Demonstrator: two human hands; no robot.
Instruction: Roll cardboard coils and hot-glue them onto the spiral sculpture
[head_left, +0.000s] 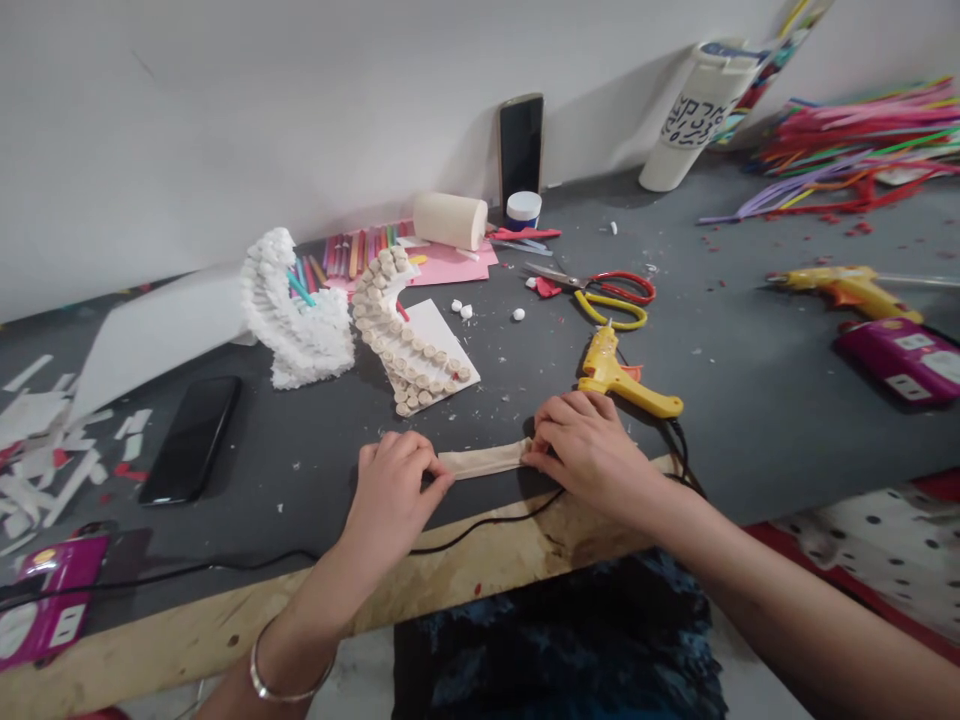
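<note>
A beige fabric strip (pixel 484 461) stretches between my two hands, low over the front of the grey table. My left hand (pixel 397 485) pinches its left end between thumb and fingers. At the other end, my right hand (pixel 581 445) grips the strip with its fingertips. Just beyond my right hand lies a yellow glue gun (pixel 619 378), its nozzle pointing away from me. Behind the strip stands a curved model covered with beige rolled pieces (pixel 405 345), on a white base. A similar white, bumpy curved model (pixel 292 320) is to its left.
Red-and-yellow scissors (pixel 611 290) lie behind the glue gun. A black phone (pixel 191 440) and paper scraps (pixel 45 470) are at left. A black cord (pixel 480 522) runs along the front edge. A second glue gun (pixel 847 288) and a purple power box (pixel 904 358) sit at right.
</note>
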